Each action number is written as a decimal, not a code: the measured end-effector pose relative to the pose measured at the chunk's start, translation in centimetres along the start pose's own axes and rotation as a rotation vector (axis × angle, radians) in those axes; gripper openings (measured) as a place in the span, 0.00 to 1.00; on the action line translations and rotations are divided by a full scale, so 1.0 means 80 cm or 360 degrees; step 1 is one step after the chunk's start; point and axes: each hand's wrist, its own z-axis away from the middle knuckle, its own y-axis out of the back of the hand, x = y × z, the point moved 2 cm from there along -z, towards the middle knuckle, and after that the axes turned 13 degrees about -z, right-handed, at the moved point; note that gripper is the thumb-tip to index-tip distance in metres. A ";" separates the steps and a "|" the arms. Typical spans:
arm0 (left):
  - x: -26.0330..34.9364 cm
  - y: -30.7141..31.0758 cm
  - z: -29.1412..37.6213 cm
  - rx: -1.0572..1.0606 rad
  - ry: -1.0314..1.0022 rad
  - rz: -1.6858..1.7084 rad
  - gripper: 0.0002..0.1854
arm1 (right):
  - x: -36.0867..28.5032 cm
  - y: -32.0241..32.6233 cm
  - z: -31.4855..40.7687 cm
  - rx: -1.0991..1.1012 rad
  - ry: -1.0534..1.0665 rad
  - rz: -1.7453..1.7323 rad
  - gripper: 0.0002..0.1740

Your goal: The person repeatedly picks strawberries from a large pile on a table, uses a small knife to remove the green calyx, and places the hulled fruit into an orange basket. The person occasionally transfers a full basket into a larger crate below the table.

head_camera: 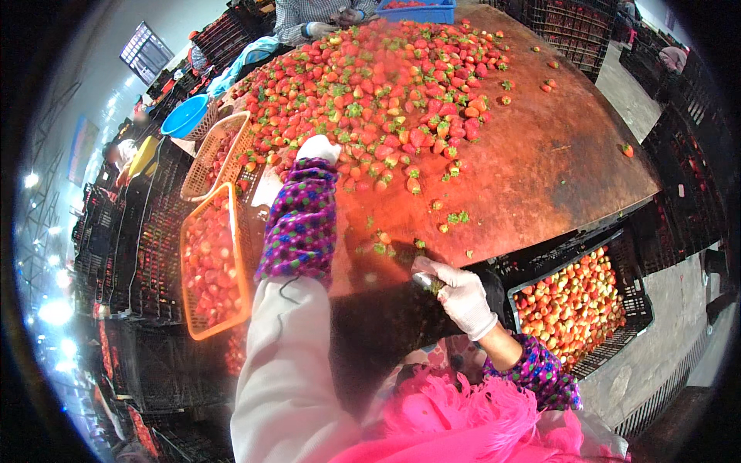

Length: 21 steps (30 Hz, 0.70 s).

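Note:
A large heap of strawberries with green caps covers the far and left part of a worn reddish-brown table. My left hand, in a white glove, reaches out to the near left edge of the heap; its fingers are hidden, so any berry in it cannot be seen. Close to my body, at the table's near edge, my right hand in a white glove grips a small shiny metal tool. Something green shows beside the tool. Loose caps and a few berries lie on the wood between my hands.
To my left stand an orange plastic basket of strawberries, a beige basket and a blue basin. A black crate of capless berries sits low right. Across the table, a gloved person works beside a blue crate.

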 end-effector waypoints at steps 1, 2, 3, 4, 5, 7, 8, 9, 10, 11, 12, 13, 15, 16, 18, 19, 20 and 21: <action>-0.006 0.005 0.012 0.0116 -0.0067 0.0042 0.20 | -0.004 0.000 0.000 -0.0021 0.0019 0.0029 0.21; -0.010 0.001 0.036 0.0116 -0.0103 0.0499 0.16 | -0.006 -0.002 -0.003 0.0000 -0.0045 0.0118 0.21; -0.016 -0.001 0.062 0.0028 -0.0087 0.1151 0.13 | -0.010 -0.006 -0.007 0.0046 0.0012 -0.0189 0.19; -0.021 -0.005 0.092 -0.0092 0.0010 0.1831 0.12 | -0.017 -0.011 -0.008 0.0029 0.0166 -0.0473 0.19; -0.019 -0.007 0.117 -0.0226 0.0061 0.2263 0.14 | -0.021 -0.018 -0.012 0.0047 0.0187 -0.0865 0.20; 0.000 -0.024 0.189 -0.0259 0.0164 0.3079 0.21 | -0.035 -0.025 -0.017 0.0103 0.0373 -0.0088 0.24; -0.003 -0.021 0.220 -0.0543 0.0017 0.2834 0.23 | -0.043 -0.030 -0.019 0.0104 0.0437 0.0115 0.24; 0.007 -0.021 0.246 -0.0653 -0.0026 0.3210 0.21 | -0.051 -0.034 -0.018 0.0083 0.0556 0.0177 0.25; 0.017 -0.021 0.272 -0.0727 -0.0058 0.3326 0.20 | -0.057 -0.040 -0.016 0.0075 0.0519 0.0227 0.26; 0.024 -0.017 0.290 -0.0876 -0.0078 0.3214 0.17 | -0.063 -0.045 -0.014 0.0062 0.0511 0.0231 0.26; 0.029 -0.011 0.306 -0.0843 -0.0094 0.3302 0.16 | -0.070 -0.049 -0.012 0.0042 0.0524 0.0235 0.26; 0.034 -0.004 0.322 -0.0837 -0.0083 0.3303 0.15 | -0.076 -0.052 -0.008 0.0031 0.0521 0.0301 0.27; 0.046 0.015 0.339 -0.0291 -0.0318 0.2797 0.15 | -0.087 -0.056 0.000 -0.0002 0.0557 0.0432 0.28; 0.053 0.029 0.346 0.0216 -0.0522 0.2247 0.16 | -0.090 -0.059 0.004 0.0020 0.0566 0.0400 0.27; 0.062 0.047 0.359 0.0493 -0.0564 0.2052 0.18 | -0.096 -0.064 0.009 0.0035 0.0679 0.0505 0.26; 0.064 0.050 0.365 0.0290 -0.0426 0.2439 0.19 | -0.097 -0.067 0.011 0.0051 0.0736 0.0562 0.25; 0.068 0.051 0.370 0.0074 -0.0275 0.2815 0.20 | -0.096 -0.072 0.012 0.0071 0.0750 0.0663 0.24; 0.071 0.050 0.375 -0.0162 -0.0004 0.3173 0.22 | -0.094 -0.075 0.012 0.0104 0.0763 0.0775 0.23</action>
